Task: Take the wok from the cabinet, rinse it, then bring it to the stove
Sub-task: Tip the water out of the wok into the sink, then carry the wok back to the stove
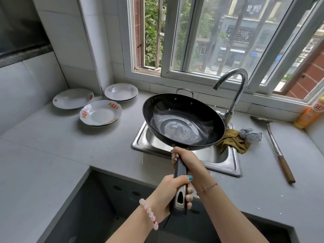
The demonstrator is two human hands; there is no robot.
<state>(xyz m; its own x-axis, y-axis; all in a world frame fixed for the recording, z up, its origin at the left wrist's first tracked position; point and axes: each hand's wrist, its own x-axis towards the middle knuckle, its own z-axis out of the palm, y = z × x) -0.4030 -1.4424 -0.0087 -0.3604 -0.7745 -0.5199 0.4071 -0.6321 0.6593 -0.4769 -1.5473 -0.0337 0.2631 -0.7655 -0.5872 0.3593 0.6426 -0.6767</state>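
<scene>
A black wok [182, 121] with a long dark handle is held in the air over the steel sink [226, 162], tilted slightly, with a film of water shining in its bowl. My right hand [185, 159] grips the handle close to the bowl. My left hand [172, 193] grips the handle's near end, by the metal hanging loop. The chrome faucet [233, 95] curves up behind the wok, with its spout above the wok's far right rim. No water runs from it.
Three white patterned plates [100, 113] lie on the grey counter at the left. A yellow cloth [233, 141] and a grey scrubber [249, 135] sit at the sink's right edge. A metal spatula [273, 142] and an orange bottle [310, 114] are further right. Windows stand behind.
</scene>
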